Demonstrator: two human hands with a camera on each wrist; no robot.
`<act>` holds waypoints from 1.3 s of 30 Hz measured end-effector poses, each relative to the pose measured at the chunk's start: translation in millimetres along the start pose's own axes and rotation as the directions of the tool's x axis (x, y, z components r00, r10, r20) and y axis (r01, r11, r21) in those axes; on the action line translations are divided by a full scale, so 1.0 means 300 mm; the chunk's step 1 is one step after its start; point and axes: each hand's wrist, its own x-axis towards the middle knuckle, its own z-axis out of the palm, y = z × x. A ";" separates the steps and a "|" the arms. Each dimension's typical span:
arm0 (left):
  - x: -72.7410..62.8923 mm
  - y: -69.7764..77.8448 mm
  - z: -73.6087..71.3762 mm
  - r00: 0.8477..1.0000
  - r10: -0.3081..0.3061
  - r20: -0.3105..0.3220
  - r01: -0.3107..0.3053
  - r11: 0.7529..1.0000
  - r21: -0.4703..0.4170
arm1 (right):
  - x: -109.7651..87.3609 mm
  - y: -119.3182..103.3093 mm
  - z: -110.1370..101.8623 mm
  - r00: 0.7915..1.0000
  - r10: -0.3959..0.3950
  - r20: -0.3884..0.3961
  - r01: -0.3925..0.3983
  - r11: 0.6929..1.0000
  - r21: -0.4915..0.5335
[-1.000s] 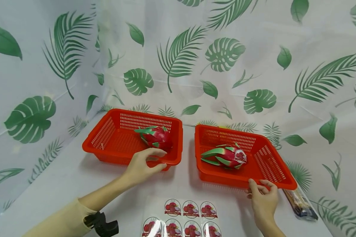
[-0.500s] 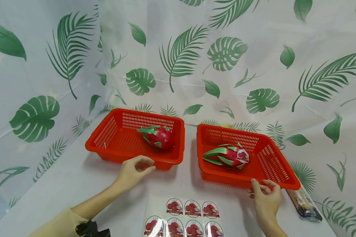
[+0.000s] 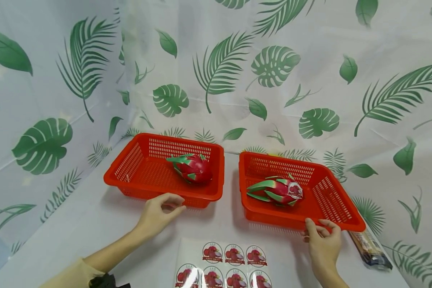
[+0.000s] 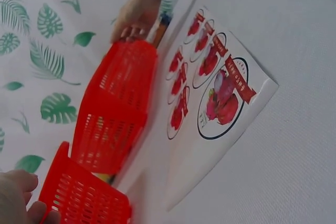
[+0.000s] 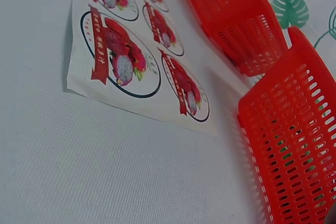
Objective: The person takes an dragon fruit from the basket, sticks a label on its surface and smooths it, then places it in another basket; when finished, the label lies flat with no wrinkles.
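Left hand: at the front side of the left red basket, grip apart between thumb and index finger; contact with the basket cannot be told. Right hand: grip clamped on the front rim of the right red basket. Each basket contains one dragon fruit; the right fruit bears a round label, the left fruit lies toward its basket's right end. A sticker sheet lies on the worktop, before the baskets.
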 end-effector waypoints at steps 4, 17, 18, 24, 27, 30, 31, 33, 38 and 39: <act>-0.002 0.002 0.001 1.000 -0.012 0.001 0.012 1.000 -0.005 | -0.018 -0.014 0.004 0.999 -0.031 0.022 0.031 0.999 -0.021; -0.010 -0.001 -0.023 0.999 0.027 -0.028 -0.027 1.000 -0.002 | 0.058 0.084 -0.010 1.000 -0.025 -0.008 0.025 0.999 0.022; -0.010 -0.001 -0.024 0.999 0.031 -0.027 -0.031 1.000 0.000 | 0.060 0.084 -0.010 1.000 -0.020 -0.008 0.021 1.000 0.023; -0.010 -0.007 -0.027 0.999 0.043 -0.025 -0.043 0.999 0.007 | 0.045 0.065 -0.004 1.000 0.009 0.006 -0.009 0.999 0.037; -0.012 -0.010 -0.030 0.999 0.046 -0.018 -0.046 0.999 0.000 | 0.033 0.053 -0.002 1.000 0.001 0.031 -0.002 0.999 0.044; -0.015 -0.011 -0.035 0.999 0.048 -0.020 -0.048 0.999 -0.007 | 0.022 0.043 0.002 0.998 -0.029 0.051 0.026 0.998 0.050; -0.016 -0.012 -0.037 0.998 0.051 -0.022 -0.051 0.999 -0.005 | 0.020 0.041 0.002 0.998 -0.037 0.054 0.034 0.998 0.053; -0.017 -0.013 -0.042 0.998 0.051 -0.029 -0.051 0.999 -0.004 | 0.010 0.028 0.005 0.997 -0.052 0.058 0.049 0.998 0.050; -0.018 -0.022 -0.055 0.998 0.044 -0.041 -0.044 0.999 -0.004 | -0.056 -0.053 0.035 0.998 -0.019 0.059 0.019 1.000 -0.002; -0.019 -0.024 -0.059 0.998 0.041 -0.042 -0.042 0.999 -0.008 | -0.077 -0.076 0.047 0.998 -0.004 0.060 0.006 1.000 -0.026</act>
